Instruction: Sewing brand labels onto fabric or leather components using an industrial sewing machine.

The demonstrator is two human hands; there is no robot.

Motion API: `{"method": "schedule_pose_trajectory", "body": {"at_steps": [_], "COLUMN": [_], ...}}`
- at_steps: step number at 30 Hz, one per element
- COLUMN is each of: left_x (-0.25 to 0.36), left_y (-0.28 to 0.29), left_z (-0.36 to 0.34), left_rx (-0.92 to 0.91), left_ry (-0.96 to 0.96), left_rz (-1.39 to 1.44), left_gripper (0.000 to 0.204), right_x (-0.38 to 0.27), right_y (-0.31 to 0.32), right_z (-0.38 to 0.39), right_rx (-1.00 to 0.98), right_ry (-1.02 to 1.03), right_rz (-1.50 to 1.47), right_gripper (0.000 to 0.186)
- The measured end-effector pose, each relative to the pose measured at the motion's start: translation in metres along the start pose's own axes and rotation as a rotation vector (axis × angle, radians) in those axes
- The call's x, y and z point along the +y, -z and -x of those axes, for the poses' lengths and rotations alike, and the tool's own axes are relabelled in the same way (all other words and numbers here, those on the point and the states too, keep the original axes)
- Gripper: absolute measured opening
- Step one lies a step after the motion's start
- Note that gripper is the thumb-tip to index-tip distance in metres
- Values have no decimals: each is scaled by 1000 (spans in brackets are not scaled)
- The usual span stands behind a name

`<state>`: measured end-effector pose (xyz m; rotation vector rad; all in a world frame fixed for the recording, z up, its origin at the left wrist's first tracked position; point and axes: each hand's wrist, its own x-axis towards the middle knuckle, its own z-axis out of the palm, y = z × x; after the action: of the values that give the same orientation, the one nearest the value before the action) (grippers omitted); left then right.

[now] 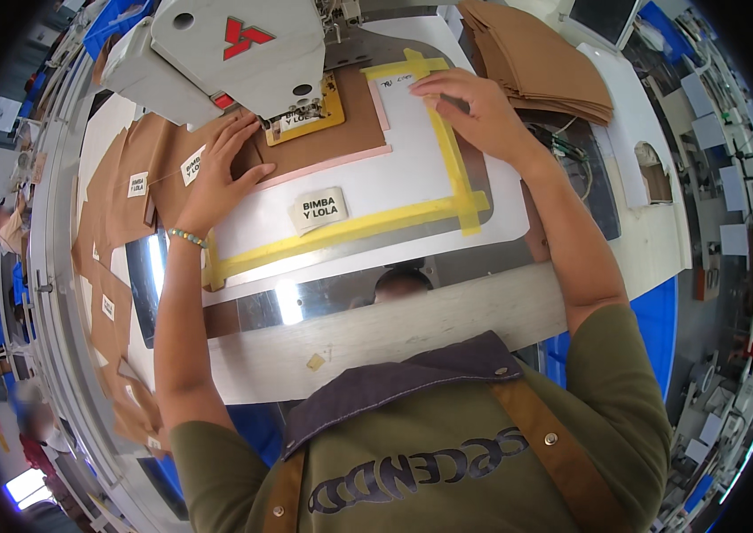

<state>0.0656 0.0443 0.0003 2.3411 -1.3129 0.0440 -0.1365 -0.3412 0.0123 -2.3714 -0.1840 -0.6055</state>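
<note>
My left hand (221, 173) lies with fingers spread on a brown fabric piece (360, 124), beside the head of a white sewing machine (234, 62). Under the needle area, a yellow frame (334, 99) surrounds a white printed label on that fabric. Pink strips (327, 169) border the fabric on a white template sheet (394, 191), which is edged with yellow tape (332, 229). Several small white labels (318, 210) lie stacked on the sheet. My right hand (474, 115) rests at the sheet's upper right corner, fingers outstretched over the tape, apparently holding nothing.
A thick stack of brown fabric pieces (536, 62) lies at the far right, near a screen (603, 19). More brown pieces with white labels (132, 209) spread over the left side. A shiny metal plate (305, 302) borders the table's front. Blue bins (656, 329) stand below.
</note>
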Motion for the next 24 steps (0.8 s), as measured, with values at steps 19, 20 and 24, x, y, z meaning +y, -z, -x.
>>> {"method": "schedule_pose_trajectory", "body": {"at_steps": [19,20,24], "left_x": [32,36,48], "left_y": [-14,-18,-21], "left_z": [3,1,-1], "left_rx": [211,191,196], "left_ry": [-277,-273,-315], "left_rz": [-230,-237,-291], "left_gripper": [34,34,17], "right_x": [-59,-61,-61], "right_y": [-11,-9,-12], "right_z": [3,6,14], "right_rx": [-359,-362,-367], "right_ry": [177,177,165], "right_rz": [533,534,664], "right_gripper": [33,33,27]}}
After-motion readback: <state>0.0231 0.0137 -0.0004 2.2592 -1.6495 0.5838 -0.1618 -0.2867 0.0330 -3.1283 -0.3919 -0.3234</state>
